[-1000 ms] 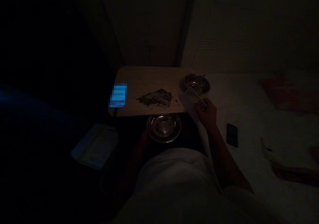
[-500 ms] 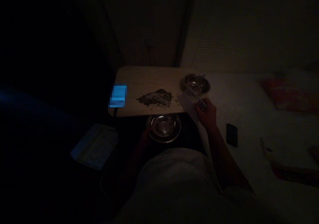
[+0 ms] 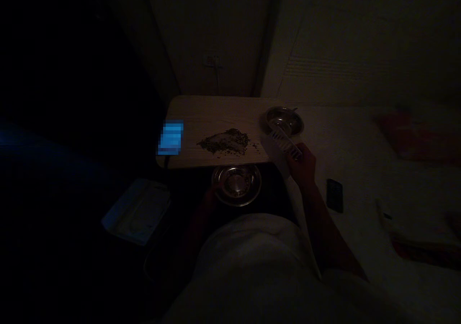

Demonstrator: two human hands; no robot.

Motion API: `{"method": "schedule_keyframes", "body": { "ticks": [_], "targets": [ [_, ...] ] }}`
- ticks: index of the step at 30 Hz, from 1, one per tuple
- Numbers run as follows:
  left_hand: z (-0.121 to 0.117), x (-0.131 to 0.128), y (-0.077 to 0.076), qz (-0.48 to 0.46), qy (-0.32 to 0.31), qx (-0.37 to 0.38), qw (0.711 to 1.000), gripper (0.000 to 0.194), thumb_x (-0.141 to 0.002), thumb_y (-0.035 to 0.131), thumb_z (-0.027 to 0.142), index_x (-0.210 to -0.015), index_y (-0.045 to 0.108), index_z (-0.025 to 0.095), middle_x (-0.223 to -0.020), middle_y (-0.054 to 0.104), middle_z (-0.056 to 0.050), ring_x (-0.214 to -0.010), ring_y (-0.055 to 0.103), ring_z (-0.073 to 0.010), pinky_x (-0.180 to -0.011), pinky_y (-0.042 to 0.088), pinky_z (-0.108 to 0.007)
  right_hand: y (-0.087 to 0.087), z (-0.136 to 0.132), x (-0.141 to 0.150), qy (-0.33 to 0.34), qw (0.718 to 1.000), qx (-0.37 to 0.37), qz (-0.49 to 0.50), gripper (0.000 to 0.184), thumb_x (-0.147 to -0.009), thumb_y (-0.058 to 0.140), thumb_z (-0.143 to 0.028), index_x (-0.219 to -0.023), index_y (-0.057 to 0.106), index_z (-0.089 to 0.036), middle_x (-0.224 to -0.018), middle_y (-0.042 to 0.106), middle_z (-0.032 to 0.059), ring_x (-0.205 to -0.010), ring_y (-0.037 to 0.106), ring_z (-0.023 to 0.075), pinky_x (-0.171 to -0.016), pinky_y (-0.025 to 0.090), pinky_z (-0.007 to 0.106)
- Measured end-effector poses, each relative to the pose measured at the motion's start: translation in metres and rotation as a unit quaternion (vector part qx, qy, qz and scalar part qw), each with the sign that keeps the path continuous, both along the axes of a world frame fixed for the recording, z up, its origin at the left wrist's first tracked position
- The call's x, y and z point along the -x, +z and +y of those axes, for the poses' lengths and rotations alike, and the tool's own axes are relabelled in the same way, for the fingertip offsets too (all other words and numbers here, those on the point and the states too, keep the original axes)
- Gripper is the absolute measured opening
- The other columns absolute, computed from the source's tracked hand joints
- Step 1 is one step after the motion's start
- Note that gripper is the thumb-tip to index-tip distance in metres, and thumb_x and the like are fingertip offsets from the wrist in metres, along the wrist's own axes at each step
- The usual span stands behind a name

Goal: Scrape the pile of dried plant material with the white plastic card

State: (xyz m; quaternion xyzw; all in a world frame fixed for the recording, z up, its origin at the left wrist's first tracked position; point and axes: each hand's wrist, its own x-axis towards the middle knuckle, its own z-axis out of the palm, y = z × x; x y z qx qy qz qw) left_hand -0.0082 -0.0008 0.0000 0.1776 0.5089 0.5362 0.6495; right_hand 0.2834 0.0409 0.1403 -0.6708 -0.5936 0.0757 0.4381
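Observation:
In dim light, a pile of small dark bits mixed with something pale [image 3: 225, 142] lies on a wooden tabletop [image 3: 201, 110]. My right hand [image 3: 303, 168] is closed round the near end of a pale flat tool with a slotted edge [image 3: 276, 146]; its exact kind is unclear. The tool is at the right of the table, close to a few stray bits. Below the table's front edge, my left hand [image 3: 215, 189] grips the left rim of a metal bowl [image 3: 237, 185], which has some dark bits inside.
A second metal bowl [image 3: 284, 120] stands at the table's right end, something thin sticking out at its rim. A blurred blue screen [image 3: 170, 137] sits at the left end. To the right, a phone [image 3: 334, 195] lies on a pale surface; a pale box-like object [image 3: 139, 211] is lower left.
My right hand and the slotted tool have shifted slightly to the right, away from the pile. My left hand and its bowl have hardly moved. The scene is a little darker.

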Motion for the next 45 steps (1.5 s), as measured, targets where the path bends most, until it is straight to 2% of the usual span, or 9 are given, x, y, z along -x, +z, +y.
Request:
{"method": "schedule_keyframes", "body": {
  "ticks": [3,6,11,18,25,30,35,40,45],
  "targets": [
    [-0.002,0.002,0.003,0.012,-0.005,-0.007,1.000,0.021,-0.054,0.076,0.009,-0.070,0.073,0.023,-0.092,0.076,-0.005,-0.127,0.050,-0.0354,-0.106,0.039,-0.041,0.000,0.002,0.003,0.010,1.000,-0.005,0.009,0.012,-0.073,0.059,-0.030,-0.079,0.057,-0.020,-0.066,0.059,-0.0016,-0.059,0.053,0.0148,-0.057,0.038,0.027],
    [0.000,0.000,0.002,0.015,0.007,0.013,1.000,0.005,-0.060,0.074,0.019,-0.064,0.071,0.021,-0.081,0.075,-0.006,-0.123,0.053,-0.0395,-0.104,0.040,-0.049,-0.001,0.004,0.006,0.031,0.999,0.000,0.020,0.013,-0.074,0.059,-0.030,-0.081,0.058,-0.019,-0.069,0.062,0.0000,-0.062,0.055,0.0156,-0.058,0.040,0.027],
    [0.001,-0.002,-0.003,0.016,0.011,0.015,1.000,0.011,-0.058,0.075,0.019,-0.067,0.071,0.022,-0.089,0.076,-0.006,-0.125,0.052,-0.0353,-0.105,0.040,-0.045,-0.002,0.009,0.006,0.040,0.999,-0.010,0.012,0.015,-0.075,0.059,-0.030,-0.084,0.060,-0.019,-0.072,0.063,0.0006,-0.064,0.056,0.0157,-0.061,0.041,0.028],
    [0.005,-0.002,-0.011,-0.011,-0.004,0.028,1.000,0.015,-0.061,0.076,0.028,-0.071,0.072,0.019,-0.089,0.076,-0.009,-0.120,0.055,-0.0388,-0.102,0.042,-0.048,0.001,0.008,0.007,0.054,0.998,-0.005,0.025,0.012,-0.073,0.059,-0.027,-0.081,0.061,-0.018,-0.070,0.062,-0.0007,-0.061,0.055,0.0143,-0.059,0.041,0.026],
    [0.004,-0.004,-0.006,-0.015,0.002,0.038,0.999,0.015,-0.059,0.076,0.027,-0.071,0.072,0.018,-0.087,0.076,-0.008,-0.118,0.058,-0.0363,-0.103,0.042,-0.046,0.001,0.010,0.006,0.035,0.999,-0.033,0.010,0.014,-0.073,0.061,-0.027,-0.083,0.061,-0.018,-0.069,0.062,-0.0010,-0.060,0.055,0.0143,-0.057,0.041,0.026],
    [0.006,-0.007,0.001,-0.040,-0.027,0.035,0.998,0.022,-0.060,0.075,0.028,-0.080,0.074,0.018,-0.093,0.076,-0.008,-0.117,0.059,-0.0355,-0.101,0.044,-0.045,0.000,0.014,0.007,0.058,0.997,-0.042,0.032,0.028,-0.073,0.061,-0.026,-0.100,0.065,-0.018,-0.086,0.070,0.0033,-0.070,0.062,0.0174,-0.064,0.048,0.029],
    [0.004,-0.015,0.006,-0.051,-0.117,0.014,0.992,0.038,-0.056,0.080,0.035,-0.088,0.075,0.016,-0.103,0.075,-0.011,-0.121,0.056,-0.0382,-0.104,0.041,-0.047,-0.002,0.013,0.005,0.069,0.997,-0.033,0.034,0.029,-0.073,0.061,-0.023,-0.099,0.070,-0.018,-0.088,0.073,0.0044,-0.075,0.067,0.0200,-0.069,0.052,0.031],
    [0.004,-0.032,0.008,-0.035,-0.172,-0.004,0.985,0.050,-0.054,0.083,0.040,-0.096,0.075,0.015,-0.105,0.074,-0.012,-0.122,0.054,-0.0405,-0.105,0.039,-0.050,-0.002,0.013,0.002,0.077,0.996,-0.024,0.040,0.029,-0.071,0.062,-0.023,-0.098,0.073,-0.017,-0.088,0.074,0.0052,-0.077,0.068,0.0208,-0.071,0.053,0.033],
    [0.010,-0.047,0.000,-0.042,-0.185,-0.053,0.980,0.061,-0.056,0.085,0.038,-0.112,0.069,0.018,-0.120,0.069,-0.011,-0.123,0.054,-0.0373,-0.106,0.039,-0.049,-0.004,0.019,0.000,0.080,0.996,-0.019,0.044,0.030,-0.071,0.062,-0.023,-0.098,0.074,-0.018,-0.089,0.075,0.0052,-0.077,0.069,0.0214,-0.072,0.054,0.034]
  ]
}}
